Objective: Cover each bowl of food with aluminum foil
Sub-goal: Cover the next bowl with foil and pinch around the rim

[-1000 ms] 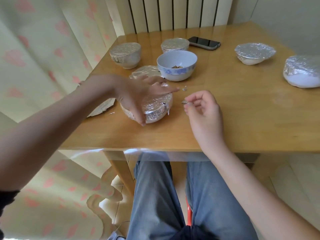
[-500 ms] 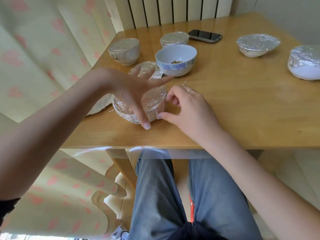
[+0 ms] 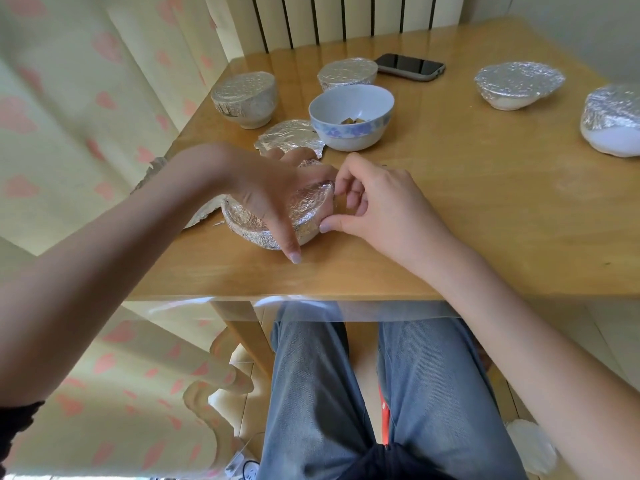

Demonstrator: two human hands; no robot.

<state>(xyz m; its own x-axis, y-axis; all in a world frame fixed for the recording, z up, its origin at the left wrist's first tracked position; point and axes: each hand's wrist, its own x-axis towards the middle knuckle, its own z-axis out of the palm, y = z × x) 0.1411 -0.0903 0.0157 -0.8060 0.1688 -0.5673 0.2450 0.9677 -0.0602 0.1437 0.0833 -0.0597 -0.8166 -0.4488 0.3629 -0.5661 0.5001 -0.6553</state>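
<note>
A low bowl wrapped in aluminum foil sits near the table's front edge. My left hand rests on top of it, fingers spread and thumb reaching down its front side. My right hand is at the bowl's right rim, fingers curled and pinching the foil's edge against the bowl. Just behind stands an uncovered white-and-blue bowl with brown food in it. A loose crumpled foil sheet lies to its left.
Several foil-covered bowls stand around: back left, back middle, back right, far right. A dark phone lies at the back. A foil scrap hangs at the table's left edge.
My right hand moved left from the bare table to the bowl's right rim and took hold of the foil edge. My left hand stayed on top of the bowl.
</note>
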